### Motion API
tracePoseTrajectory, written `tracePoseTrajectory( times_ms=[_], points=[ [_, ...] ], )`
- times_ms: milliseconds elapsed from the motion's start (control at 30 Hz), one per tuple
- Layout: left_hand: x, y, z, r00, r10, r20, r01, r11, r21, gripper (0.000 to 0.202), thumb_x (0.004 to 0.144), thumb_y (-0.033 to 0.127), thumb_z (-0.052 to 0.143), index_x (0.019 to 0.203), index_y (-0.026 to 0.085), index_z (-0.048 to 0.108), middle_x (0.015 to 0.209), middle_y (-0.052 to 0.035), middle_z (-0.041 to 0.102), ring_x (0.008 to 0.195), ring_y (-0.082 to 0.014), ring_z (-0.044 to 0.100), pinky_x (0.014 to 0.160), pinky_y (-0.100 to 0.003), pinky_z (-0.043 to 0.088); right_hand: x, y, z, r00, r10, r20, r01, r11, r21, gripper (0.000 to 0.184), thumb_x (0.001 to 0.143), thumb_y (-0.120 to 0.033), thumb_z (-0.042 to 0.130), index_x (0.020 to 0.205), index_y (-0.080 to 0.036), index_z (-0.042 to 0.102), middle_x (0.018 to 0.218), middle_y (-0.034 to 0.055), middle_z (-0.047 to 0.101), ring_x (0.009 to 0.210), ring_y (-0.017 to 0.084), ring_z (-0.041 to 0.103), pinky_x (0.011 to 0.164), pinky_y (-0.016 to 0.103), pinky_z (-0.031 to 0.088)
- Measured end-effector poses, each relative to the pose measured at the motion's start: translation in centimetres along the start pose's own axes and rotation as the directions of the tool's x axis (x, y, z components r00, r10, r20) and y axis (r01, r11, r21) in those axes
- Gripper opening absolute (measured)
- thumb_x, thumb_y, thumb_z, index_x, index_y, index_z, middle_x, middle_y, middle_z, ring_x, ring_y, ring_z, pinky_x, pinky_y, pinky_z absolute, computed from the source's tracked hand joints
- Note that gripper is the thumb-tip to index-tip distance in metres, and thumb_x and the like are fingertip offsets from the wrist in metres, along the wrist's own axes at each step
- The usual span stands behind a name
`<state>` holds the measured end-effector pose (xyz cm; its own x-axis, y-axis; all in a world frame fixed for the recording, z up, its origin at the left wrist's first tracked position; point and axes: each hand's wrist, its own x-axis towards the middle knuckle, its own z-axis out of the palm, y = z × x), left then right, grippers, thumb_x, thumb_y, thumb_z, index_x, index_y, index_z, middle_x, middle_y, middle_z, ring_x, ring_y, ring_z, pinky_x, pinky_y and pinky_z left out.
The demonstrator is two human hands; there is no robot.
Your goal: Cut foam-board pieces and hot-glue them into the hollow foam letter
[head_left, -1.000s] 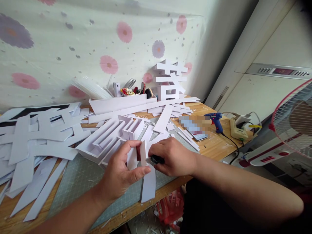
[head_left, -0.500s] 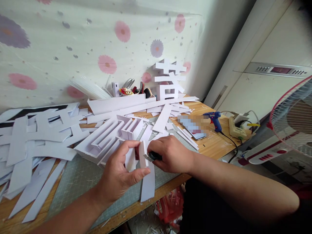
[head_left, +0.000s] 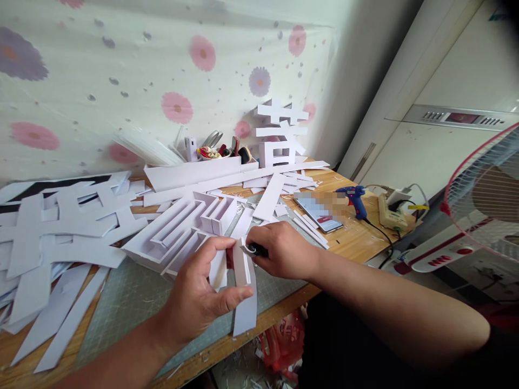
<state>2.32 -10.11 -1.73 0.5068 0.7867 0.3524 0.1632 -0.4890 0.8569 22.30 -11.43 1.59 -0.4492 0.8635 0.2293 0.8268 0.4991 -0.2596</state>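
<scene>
My left hand (head_left: 198, 289) grips a small white foam board piece (head_left: 242, 267) between thumb and fingers, holding it upright over the cutting mat. My right hand (head_left: 281, 251) is closed around the black handle of a utility knife (head_left: 258, 249). Its blade lies against the upper end of the piece's edge. Just behind my left hand stands a white foam board form with raised walls (head_left: 150, 251). Below the piece, a long white strip (head_left: 246, 310) rests on the green cutting mat (head_left: 121, 319).
White cut-out sheets (head_left: 73, 232) are heaped at the left. A phone (head_left: 318, 212), a blue glue gun (head_left: 354, 200) and a power strip (head_left: 391, 215) lie at the right, beside a fan (head_left: 486, 189). A finished white character (head_left: 279, 135) stands at the back near a tool box (head_left: 194, 174).
My right hand has moved the knife up along the piece's edge, from partway down to near its top. My left hand still holds the piece in nearly the same place.
</scene>
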Motion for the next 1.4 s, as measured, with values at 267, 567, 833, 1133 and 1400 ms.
tracePoseTrajectory(
  times_ms=[267, 567, 833, 1133, 1400],
  points=[
    [0.2, -0.2, -0.2, 0.999, -0.016, 0.029, 0.017, 1.0, -0.011, 0.048, 0.072, 0.042, 0.074, 0.11, 0.024, 0.052, 0.098, -0.0032, 0.066, 0.091, -0.0219, 0.061, 0.082, -0.035, 0.048, 0.2, 0.1, 0.2, 0.998, 0.059, 0.013, -0.06, 0.995, 0.081, 0.02, 0.08, -0.016, 0.057, 0.097, -0.014, 0.066, 0.088, 0.0083, 0.072, 0.08, 0.018, 0.065, 0.069, 0.025, 0.043],
    [0.2, 0.9, 0.2, 0.997, -0.029, 0.065, 0.032, 0.999, -0.04, 0.049, 0.065, 0.042, 0.078, 0.105, 0.024, 0.057, 0.087, 0.0, 0.064, 0.083, -0.0202, 0.059, 0.079, -0.033, 0.047, 1.1, 1.4, 0.7, 0.977, 0.204, -0.064, -0.201, 0.979, 0.039, 0.007, 0.083, -0.018, 0.057, 0.081, -0.016, 0.063, 0.079, 0.0057, 0.069, 0.067, 0.014, 0.056, 0.061, 0.024, 0.035],
    [0.5, 0.4, -0.3, 0.997, -0.066, 0.046, 0.065, 0.998, 0.026, 0.046, 0.069, 0.042, 0.075, 0.106, 0.022, 0.056, 0.082, 0.0002, 0.063, 0.077, -0.0185, 0.058, 0.074, -0.031, 0.047, 0.1, 0.8, 0.4, 0.994, 0.098, -0.058, -0.089, 0.987, 0.131, 0.005, 0.081, -0.016, 0.058, 0.084, -0.015, 0.062, 0.079, 0.0045, 0.068, 0.068, 0.013, 0.057, 0.062, 0.022, 0.037],
    [0.6, 0.5, -0.3, 0.999, -0.044, 0.021, 0.044, 0.999, 0.0, 0.045, 0.068, 0.039, 0.076, 0.104, 0.021, 0.057, 0.093, -0.0017, 0.065, 0.088, -0.0206, 0.06, 0.078, -0.031, 0.049, -0.7, -0.7, 0.0, 0.999, -0.033, 0.035, 0.032, 0.999, 0.029, 0.014, 0.077, -0.019, 0.056, 0.088, -0.013, 0.063, 0.077, 0.0077, 0.069, 0.067, 0.016, 0.059, 0.062, 0.025, 0.041],
    [0.5, 0.6, -0.3, 1.0, 0.003, 0.02, -0.004, 1.0, 0.027, 0.043, 0.069, 0.04, 0.075, 0.104, 0.023, 0.057, 0.084, 0.0015, 0.063, 0.08, -0.0178, 0.057, 0.075, -0.028, 0.047, -0.6, -0.3, -0.1, 0.999, -0.024, 0.044, 0.024, 1.0, 0.014, 0.016, 0.078, -0.018, 0.055, 0.091, -0.013, 0.063, 0.08, 0.0085, 0.07, 0.069, 0.017, 0.061, 0.063, 0.026, 0.042]
  ],
)
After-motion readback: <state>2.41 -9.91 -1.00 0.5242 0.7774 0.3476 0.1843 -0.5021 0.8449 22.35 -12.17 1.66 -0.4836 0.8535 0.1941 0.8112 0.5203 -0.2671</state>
